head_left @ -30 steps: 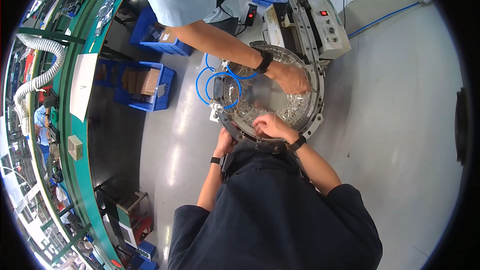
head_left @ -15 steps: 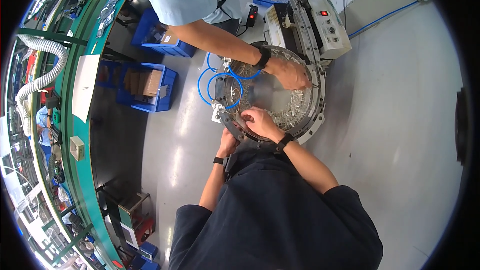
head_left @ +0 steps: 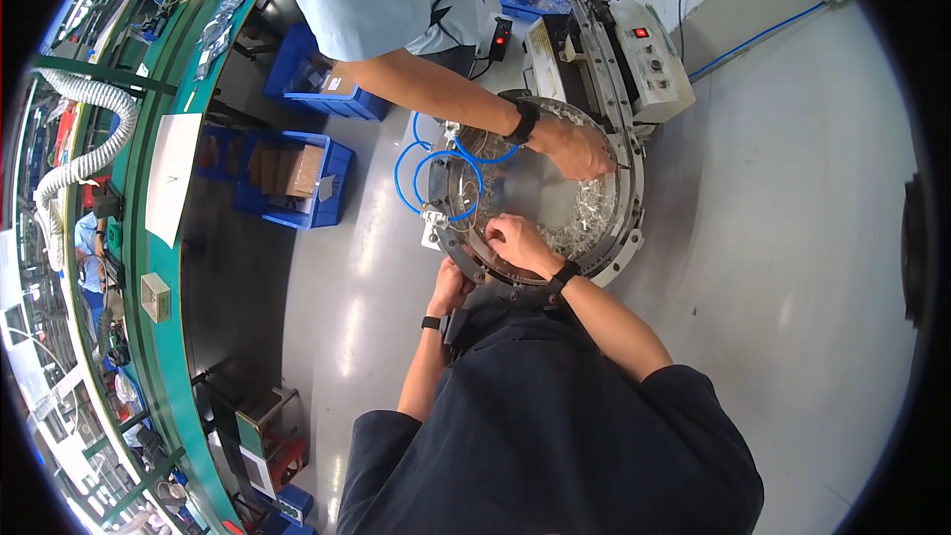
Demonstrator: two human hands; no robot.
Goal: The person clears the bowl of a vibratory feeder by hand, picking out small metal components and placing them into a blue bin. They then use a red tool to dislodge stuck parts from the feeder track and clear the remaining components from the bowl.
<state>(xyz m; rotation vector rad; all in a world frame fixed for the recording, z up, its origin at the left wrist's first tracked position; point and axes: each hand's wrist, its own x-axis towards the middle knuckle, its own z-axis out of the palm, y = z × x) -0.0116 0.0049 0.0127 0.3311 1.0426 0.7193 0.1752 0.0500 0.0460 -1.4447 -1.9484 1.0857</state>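
Observation:
In front of me stands a round metal feeder bowl [head_left: 635, 238] with a broad, bolted rim. Many small clear and whitish parts [head_left: 586, 223] lie inside it, mostly along the right and near side. My right hand [head_left: 517, 241] reaches over the near rim, its fingers curled together against the inner wall at the near left. Whatever they pinch is too small to make out. Lower down, my left hand [head_left: 452, 284] is closed at the outer edge of the rim, its fingertips partly hidden. A co-worker's hand [head_left: 580, 152] is inside the bowl's far right side.
Looped blue air hoses [head_left: 398, 175] hang at the bowl's left. A control box [head_left: 649, 54] with a red lit switch stands behind it. Blue bins [head_left: 337, 183] sit on the floor at left, beside a long green workbench [head_left: 188, 337]. The co-worker's forearm [head_left: 436, 94] crosses from far left.
The whole view has shifted very slightly. My right hand's fingers have moved a little at the inner wall; my left hand and the co-worker's hand stay in place.

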